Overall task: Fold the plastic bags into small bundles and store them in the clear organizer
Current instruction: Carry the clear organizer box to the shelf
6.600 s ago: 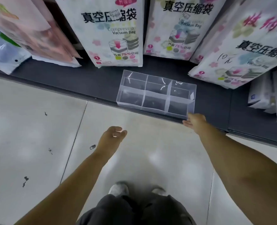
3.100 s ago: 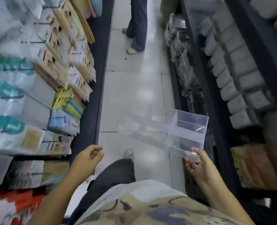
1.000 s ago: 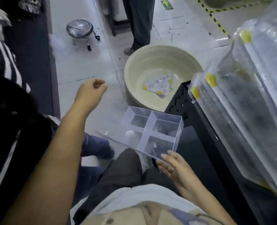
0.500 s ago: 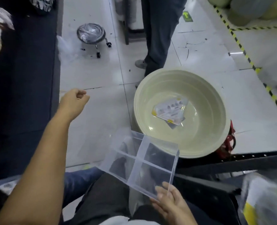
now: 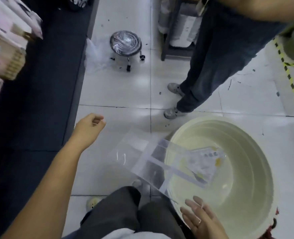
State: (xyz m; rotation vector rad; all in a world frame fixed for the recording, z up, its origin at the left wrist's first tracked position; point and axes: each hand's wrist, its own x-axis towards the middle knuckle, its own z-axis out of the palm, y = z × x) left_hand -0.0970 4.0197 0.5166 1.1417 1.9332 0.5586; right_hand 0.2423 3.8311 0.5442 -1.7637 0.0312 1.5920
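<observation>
You had one clear organizer (image 5: 160,167), tilted, its far end over the rim of the one cream basin (image 5: 246,169), where one printed packet (image 5: 211,158) lay. Your right hand (image 5: 200,219) met its near corner with straight, spread fingers. Your left hand (image 5: 89,125) hung loosely curled, holding nothing. Half a second earlier the organizer was over your lap, short of the basin.
</observation>
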